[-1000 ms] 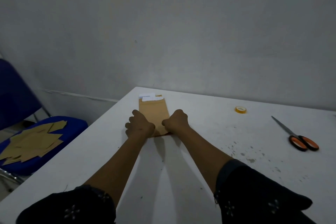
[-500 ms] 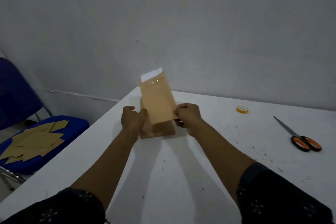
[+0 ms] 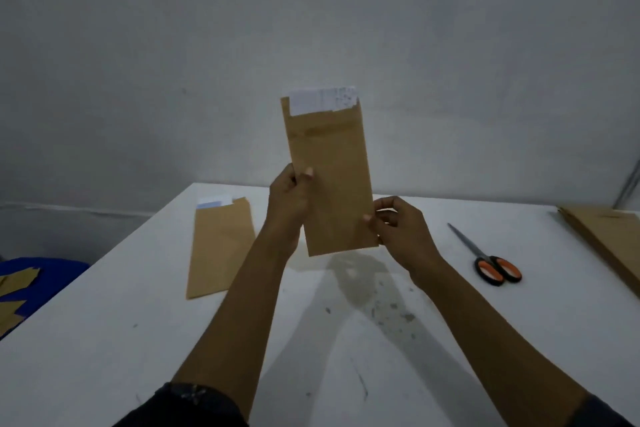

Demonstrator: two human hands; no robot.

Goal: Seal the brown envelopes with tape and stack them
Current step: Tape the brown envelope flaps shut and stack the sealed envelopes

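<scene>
brown envelopes (image 3: 609,236): cut by right edge | chair (image 3: 41,274): cut by left edge

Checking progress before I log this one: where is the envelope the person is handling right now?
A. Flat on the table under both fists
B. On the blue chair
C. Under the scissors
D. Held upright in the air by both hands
D: the left hand and right hand pinch the held envelope by its side edges, upright above the table, white paper showing at its top.

Matt brown paper envelope (image 3: 330,180), white smooth-topped table (image 3: 138,340), metal-bladed scissors (image 3: 485,258).
</scene>
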